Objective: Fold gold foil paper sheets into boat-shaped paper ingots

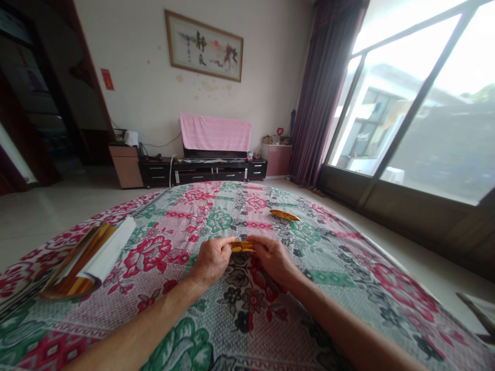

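Observation:
A small shiny gold piece (243, 247) is held level between both hands, just above the flowered tablecloth (216, 314). My left hand (215, 256) pinches its left end between thumb and fingers. At its right end, my right hand (273, 257) is closed on it the same way. Beyond my right hand lies a pointed, boat-shaped gold piece (285, 215), flat on the cloth. To the left, gold sheets (95, 250) rest in a stack with curled white sheets (112, 252).
Past the table's far edge is a low black cabinet (209, 172) with a pink cloth (215, 133) over something. Purple curtains (325, 93) and large windows are on the right. A framed picture (204, 46) hangs on the wall.

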A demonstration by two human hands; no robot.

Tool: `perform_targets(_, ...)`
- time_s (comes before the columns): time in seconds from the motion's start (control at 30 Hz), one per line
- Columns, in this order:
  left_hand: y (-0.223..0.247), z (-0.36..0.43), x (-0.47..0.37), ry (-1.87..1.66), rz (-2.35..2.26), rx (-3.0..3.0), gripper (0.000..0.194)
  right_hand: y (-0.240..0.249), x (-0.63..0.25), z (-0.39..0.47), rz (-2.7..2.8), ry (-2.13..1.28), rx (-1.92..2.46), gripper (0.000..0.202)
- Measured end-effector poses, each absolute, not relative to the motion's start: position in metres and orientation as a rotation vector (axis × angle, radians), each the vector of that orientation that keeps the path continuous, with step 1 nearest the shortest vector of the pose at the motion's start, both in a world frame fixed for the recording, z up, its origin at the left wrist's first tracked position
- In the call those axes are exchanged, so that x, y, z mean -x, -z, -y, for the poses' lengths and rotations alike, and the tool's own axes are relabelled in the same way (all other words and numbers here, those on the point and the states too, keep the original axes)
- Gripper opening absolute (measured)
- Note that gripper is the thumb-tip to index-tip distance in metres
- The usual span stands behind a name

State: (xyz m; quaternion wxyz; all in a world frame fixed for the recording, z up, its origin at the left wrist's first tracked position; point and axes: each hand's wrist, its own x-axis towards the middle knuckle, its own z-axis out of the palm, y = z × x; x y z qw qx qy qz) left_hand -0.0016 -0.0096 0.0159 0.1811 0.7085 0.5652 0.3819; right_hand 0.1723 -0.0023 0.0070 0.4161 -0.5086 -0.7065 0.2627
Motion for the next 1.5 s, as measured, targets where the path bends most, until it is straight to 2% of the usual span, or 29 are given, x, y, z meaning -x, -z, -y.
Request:
perform_targets(0.3, -0.0154, 0.0097, 0.001, -1.048, -1.633, -1.988, 0.034, -0.0059, -0.1725, 0.0019, 1.748, -0.709, 1.257, 0.034)
perform_targets(1.5, -0.0166, 0.0107, 0.0008, -1.06, -1.669, -2.007, 0.033, -0.015, -0.1685, 0.0096, 1.769, -0.561, 1.34, 0.036)
